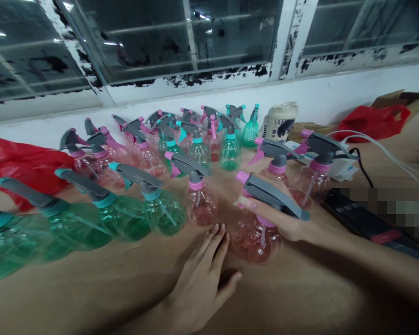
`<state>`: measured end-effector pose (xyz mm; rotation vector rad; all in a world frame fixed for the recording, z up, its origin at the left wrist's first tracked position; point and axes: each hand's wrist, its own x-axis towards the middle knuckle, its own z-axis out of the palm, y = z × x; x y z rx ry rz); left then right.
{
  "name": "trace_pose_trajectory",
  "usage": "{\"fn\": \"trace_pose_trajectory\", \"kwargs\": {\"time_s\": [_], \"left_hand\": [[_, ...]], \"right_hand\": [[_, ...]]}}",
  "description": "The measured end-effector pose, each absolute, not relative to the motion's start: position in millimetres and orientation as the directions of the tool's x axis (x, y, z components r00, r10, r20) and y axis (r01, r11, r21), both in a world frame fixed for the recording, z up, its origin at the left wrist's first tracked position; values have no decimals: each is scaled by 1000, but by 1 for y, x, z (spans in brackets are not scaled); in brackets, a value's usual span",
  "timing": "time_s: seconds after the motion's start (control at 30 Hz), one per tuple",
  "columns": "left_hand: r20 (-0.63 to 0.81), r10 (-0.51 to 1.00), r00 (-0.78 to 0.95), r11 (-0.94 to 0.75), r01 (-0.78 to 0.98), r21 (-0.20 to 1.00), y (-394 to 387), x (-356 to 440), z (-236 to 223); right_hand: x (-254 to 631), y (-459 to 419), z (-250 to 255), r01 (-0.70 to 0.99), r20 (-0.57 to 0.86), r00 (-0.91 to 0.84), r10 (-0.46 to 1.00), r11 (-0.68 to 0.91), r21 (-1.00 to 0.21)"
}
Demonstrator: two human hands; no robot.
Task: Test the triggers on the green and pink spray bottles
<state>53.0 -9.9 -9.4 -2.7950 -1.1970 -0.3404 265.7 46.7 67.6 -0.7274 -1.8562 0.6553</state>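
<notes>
My right hand [282, 211] is closed around the neck and trigger of a pink spray bottle [256, 242], which stands on the brown table [132, 298]. Its grey spray head with a pink nozzle points to the left. My left hand [204, 274] lies on the tabletop with its fingers stretched out, holding nothing. Its fingertips are just in front of another pink spray bottle [201, 204]. To the left, several green spray bottles [165, 214] with turquoise collars stand in a row. Two more pink spray bottles [310, 181] are behind my right hand.
Many pink and green spray bottles [199, 151] crowd along the wall. A paper coffee cup [281, 121], white cables [384, 144] and a phone [366, 223] are on the right. Red plastic bags lie at the left [28, 172] and far right [373, 122].
</notes>
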Motion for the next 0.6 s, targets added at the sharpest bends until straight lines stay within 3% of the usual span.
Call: {"fn": "trace_pose_trajectory", "kwargs": {"time_s": [0.2,0.43,0.6], "left_hand": [[227,713,663,-684,729,21,-11,54,-10],[212,728,653,-675,736,53,-11,55,-10],[205,731,650,-676,730,96,-11,54,-10]], "right_hand": [[265,51,66,175,541,-299,786,602,-779],[264,49,69,248,542,-270,796,601,-759],[264,47,72,199,535,-309,786,604,-772]]}}
